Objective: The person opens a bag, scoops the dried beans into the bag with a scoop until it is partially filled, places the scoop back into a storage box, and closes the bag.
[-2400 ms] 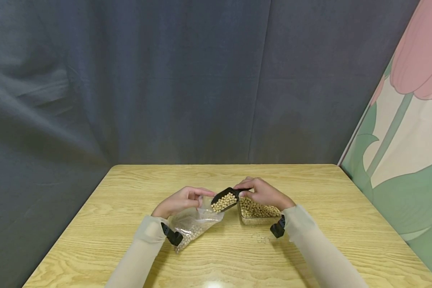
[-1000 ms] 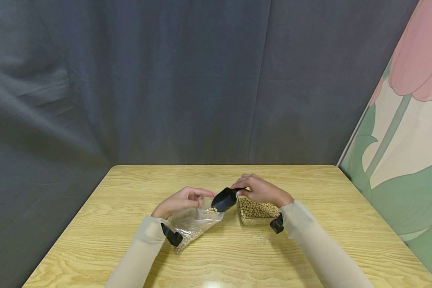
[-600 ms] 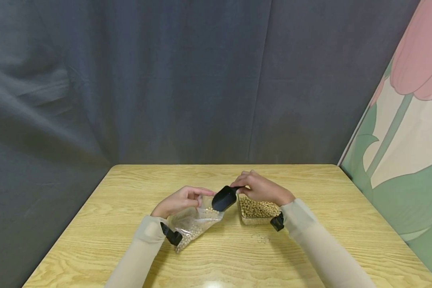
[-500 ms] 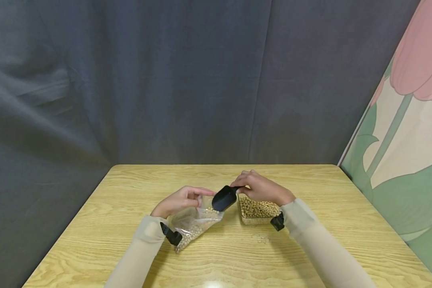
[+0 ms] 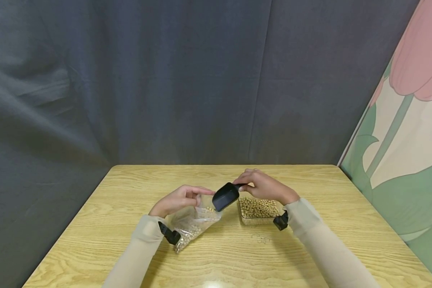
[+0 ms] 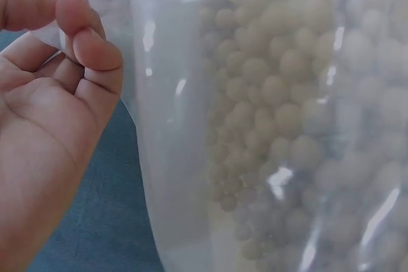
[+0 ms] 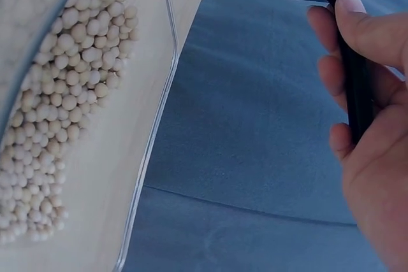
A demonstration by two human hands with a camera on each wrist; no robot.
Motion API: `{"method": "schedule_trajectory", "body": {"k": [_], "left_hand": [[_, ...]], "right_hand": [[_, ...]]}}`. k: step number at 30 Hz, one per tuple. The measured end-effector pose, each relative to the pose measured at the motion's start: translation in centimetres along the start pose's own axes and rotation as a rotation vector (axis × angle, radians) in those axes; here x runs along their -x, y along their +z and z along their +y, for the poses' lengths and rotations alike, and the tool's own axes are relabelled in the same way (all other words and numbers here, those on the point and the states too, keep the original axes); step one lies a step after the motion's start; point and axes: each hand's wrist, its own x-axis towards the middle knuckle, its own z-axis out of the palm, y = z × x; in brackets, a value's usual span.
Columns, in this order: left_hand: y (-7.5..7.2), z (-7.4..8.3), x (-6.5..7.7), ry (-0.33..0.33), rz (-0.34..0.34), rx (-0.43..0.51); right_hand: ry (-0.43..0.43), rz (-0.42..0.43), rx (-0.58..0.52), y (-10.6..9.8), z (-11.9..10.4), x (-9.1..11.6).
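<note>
A clear plastic bag (image 5: 191, 226) partly filled with round pale beans (image 6: 280, 93) stands slanted on the table. My left hand (image 5: 178, 201) pinches its upper rim between curled fingers and thumb, which also shows in the left wrist view. The handle of a black scoop (image 5: 225, 197) is in the grip of my right hand (image 5: 264, 187), thumb laid along it in the right wrist view. The scoop tilts down at the bag's mouth, and no beans show in it. Below my right hand sits a clear rectangular container (image 5: 259, 221) of the same beans (image 7: 70, 93).
Both hands work over a light wood-grain table (image 5: 223, 260). A dark grey curtain (image 5: 187, 88) hangs behind its far edge. At the right is a wall panel with a printed tulip (image 5: 417, 64). Small clear bits (image 5: 262, 239) lie in front of the container.
The scoop, earlier full of beans, has tipped toward the bag, and the beans have slid out of it into the bag. Just now it has lifted slightly. The left hand barely shifted.
</note>
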Motion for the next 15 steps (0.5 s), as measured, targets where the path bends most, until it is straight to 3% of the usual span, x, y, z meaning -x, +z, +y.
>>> {"method": "schedule_trajectory", "body": {"k": [15], "left_hand": [[-0.8, 0.9, 0.5, 0.028, 0.025, -0.024]], "right_hand": [[0.106, 0.045, -0.127, -0.8, 0.9, 1.3]]}}
